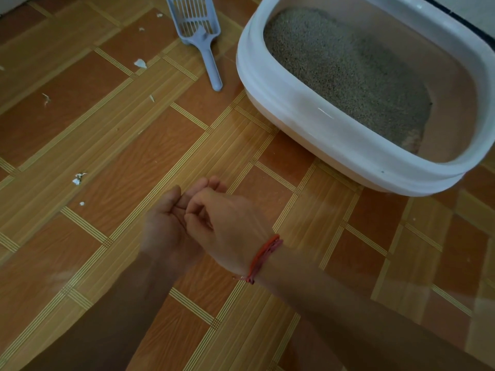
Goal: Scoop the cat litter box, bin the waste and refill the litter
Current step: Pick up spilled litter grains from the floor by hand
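Orange-brown tiled floor [107, 129] underfoot. Nearest, the left hand [168, 226] lies cupped, fingers relaxed. The right hand [227, 226] curls empty-looking fingers onto its palm. Well beyond lie the slotted blue-grey plastic scoop [202, 36] and the white-rimmed oval litter box [281, 103], holding grey litter [348, 70].

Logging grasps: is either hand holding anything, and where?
Cannot tell: the right hand curls, perhaps pinching, over the open left hand; the scoop lies untouched on the floor.

One litter box [267, 84], one scoop [199, 25], two hands [230, 228], one red bracelet [263, 254], about seven white scraps [140, 63].
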Action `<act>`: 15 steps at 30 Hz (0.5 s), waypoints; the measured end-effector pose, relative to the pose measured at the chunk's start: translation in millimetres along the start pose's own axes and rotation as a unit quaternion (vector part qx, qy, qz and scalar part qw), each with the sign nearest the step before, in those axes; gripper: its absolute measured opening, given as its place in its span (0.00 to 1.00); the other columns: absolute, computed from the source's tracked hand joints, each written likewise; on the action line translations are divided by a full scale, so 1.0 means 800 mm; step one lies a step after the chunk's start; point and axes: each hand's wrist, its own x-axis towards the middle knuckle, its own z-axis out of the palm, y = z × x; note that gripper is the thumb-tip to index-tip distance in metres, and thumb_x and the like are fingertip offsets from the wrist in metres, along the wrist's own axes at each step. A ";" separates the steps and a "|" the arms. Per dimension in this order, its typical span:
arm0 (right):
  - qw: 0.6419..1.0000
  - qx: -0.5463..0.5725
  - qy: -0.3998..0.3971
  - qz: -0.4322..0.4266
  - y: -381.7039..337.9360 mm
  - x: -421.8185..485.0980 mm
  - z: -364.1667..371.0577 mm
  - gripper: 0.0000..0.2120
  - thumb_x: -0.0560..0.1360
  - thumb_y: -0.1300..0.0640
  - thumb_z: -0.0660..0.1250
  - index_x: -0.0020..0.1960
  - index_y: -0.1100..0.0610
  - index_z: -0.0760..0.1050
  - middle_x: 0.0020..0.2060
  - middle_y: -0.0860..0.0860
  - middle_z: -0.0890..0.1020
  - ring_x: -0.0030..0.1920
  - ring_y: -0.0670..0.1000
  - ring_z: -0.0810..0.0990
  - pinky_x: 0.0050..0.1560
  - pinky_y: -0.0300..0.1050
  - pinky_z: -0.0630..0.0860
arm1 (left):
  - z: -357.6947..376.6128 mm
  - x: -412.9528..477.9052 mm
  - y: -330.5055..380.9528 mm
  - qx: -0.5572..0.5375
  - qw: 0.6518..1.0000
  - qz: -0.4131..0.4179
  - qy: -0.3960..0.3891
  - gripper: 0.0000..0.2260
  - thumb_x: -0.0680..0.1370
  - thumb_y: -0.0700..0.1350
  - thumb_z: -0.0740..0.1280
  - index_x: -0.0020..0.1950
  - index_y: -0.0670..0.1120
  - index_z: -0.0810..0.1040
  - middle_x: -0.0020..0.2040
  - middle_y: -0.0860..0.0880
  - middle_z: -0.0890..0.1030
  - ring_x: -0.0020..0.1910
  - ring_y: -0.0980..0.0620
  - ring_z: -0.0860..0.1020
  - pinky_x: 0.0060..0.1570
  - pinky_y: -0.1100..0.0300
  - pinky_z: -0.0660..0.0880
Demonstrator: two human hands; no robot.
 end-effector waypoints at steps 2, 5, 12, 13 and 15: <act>1.000 0.010 0.001 0.004 0.000 0.001 0.001 0.04 0.76 0.51 0.65 0.47 0.51 0.75 0.33 0.45 0.77 0.39 0.52 0.80 0.40 0.54 0.79 | 0.001 -0.001 0.000 0.006 1.000 0.002 -0.006 0.23 0.84 0.50 0.52 0.52 0.39 0.82 0.53 0.43 0.85 0.55 0.47 0.83 0.50 0.52 0.81; 1.000 0.015 0.007 0.007 -0.001 0.004 0.000 0.06 0.74 0.51 0.69 0.43 0.47 0.72 0.30 0.42 0.71 0.39 0.50 0.80 0.42 0.52 0.78 | 0.003 -0.001 0.002 0.014 1.000 0.009 -0.004 0.25 0.84 0.50 0.51 0.47 0.39 0.85 0.51 0.43 0.85 0.53 0.47 0.84 0.50 0.52 0.81; 0.994 0.000 0.075 0.083 0.037 0.000 -0.026 0.03 0.74 0.47 0.68 0.43 0.44 0.75 0.28 0.40 0.73 0.31 0.41 0.73 0.36 0.36 0.71 | -0.002 0.003 0.014 -0.019 0.998 0.046 0.024 0.26 0.84 0.49 0.51 0.49 0.36 0.86 0.57 0.41 0.83 0.55 0.45 0.83 0.53 0.49 0.80; 0.990 -0.019 0.075 0.117 0.051 0.000 -0.032 0.03 0.75 0.47 0.67 0.44 0.44 0.76 0.28 0.40 0.73 0.32 0.40 0.73 0.37 0.36 0.70 | -0.002 0.003 0.016 -0.022 0.998 0.054 0.026 0.26 0.84 0.49 0.51 0.49 0.36 0.86 0.58 0.41 0.83 0.55 0.44 0.83 0.53 0.50 0.80; 0.981 -0.051 0.069 0.175 0.080 0.001 -0.041 0.03 0.77 0.47 0.65 0.47 0.44 0.76 0.33 0.38 0.75 0.36 0.38 0.74 0.39 0.36 0.71 | -0.002 0.003 0.020 -0.031 0.997 0.061 0.028 0.26 0.84 0.49 0.51 0.49 0.36 0.85 0.58 0.41 0.83 0.55 0.44 0.83 0.53 0.50 0.80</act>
